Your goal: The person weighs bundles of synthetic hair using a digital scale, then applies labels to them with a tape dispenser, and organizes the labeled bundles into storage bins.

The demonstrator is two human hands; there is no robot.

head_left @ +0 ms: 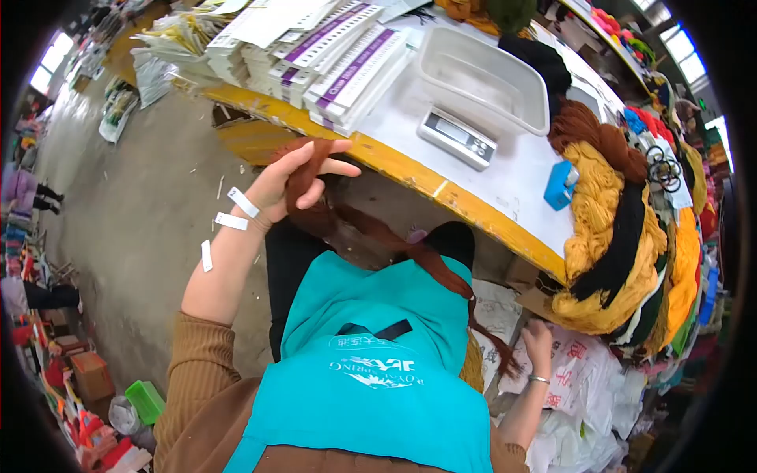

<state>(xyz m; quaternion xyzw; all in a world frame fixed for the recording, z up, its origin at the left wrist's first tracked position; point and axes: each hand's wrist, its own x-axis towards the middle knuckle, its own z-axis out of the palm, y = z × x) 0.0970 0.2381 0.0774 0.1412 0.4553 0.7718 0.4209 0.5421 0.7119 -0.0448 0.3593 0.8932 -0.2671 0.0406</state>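
Note:
My left hand is raised in front of the table edge, with a hank of reddish-brown yarn looped over its palm and between its fingers. From there the yarn hangs across my lap and the turquoise apron, and its loose, frayed end falls at my right side. Down at my right, my right hand is closed beside white plastic bags with red print. Its fingers are curled, and what they hold, if anything, is hidden. Small white labels stick to my left wrist and forearm.
The yellow-edged table carries a digital scale, a white plastic tub, stacked printed cards, a blue tool and scissors. Hanks of tan yarn hang over its right end. A green bin stands on the floor.

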